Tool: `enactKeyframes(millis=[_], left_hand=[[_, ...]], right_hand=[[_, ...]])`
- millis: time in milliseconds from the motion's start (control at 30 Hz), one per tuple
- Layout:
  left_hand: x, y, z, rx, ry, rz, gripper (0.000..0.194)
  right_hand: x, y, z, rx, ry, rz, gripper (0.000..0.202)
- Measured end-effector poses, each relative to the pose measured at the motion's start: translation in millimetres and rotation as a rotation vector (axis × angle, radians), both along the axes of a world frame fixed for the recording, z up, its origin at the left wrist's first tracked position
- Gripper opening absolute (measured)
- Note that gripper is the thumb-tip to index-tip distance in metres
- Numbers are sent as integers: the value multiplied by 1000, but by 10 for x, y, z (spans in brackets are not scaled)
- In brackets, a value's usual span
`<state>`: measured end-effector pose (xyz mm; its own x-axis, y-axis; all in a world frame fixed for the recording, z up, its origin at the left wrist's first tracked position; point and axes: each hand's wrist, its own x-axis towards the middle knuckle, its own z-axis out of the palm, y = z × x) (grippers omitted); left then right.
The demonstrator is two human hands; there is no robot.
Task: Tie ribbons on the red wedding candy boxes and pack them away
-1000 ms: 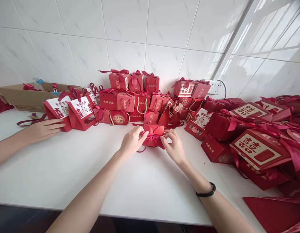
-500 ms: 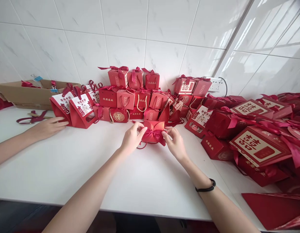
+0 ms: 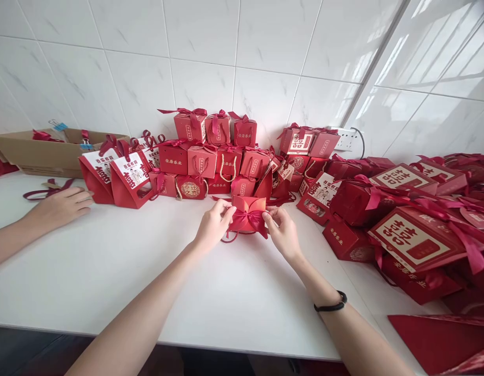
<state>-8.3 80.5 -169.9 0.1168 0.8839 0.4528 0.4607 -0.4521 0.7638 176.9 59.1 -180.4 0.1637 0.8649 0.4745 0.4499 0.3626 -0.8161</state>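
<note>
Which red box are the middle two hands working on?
The bow-tied box in front of the central stack; it alone sits between the left hand and right hand.

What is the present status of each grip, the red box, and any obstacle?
Left grip and right grip pinching opposite sides of ribbon bow. Red box between them, bow on it. Stacked boxes close behind; co-worker's hand farther left, apart.

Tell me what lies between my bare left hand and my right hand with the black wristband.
In the head view, a red paper box with a shiny crimson ribbon bow lies between your left hand and your right hand.
</note>
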Motion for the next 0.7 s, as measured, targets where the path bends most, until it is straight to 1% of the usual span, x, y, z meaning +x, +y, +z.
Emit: enactKeyframes(millis=[233, 467, 700], left_hand=[[14, -23, 5, -80, -25, -41, 20], [9, -22, 8, -14, 31, -14, 19], [30, -27, -8, -34, 41, -20, 18]], right_hand=[[5, 20, -21, -11, 32, 11, 28], [5, 17, -10, -22, 39, 10, 27], [1, 21, -13, -27, 58, 16, 28]])
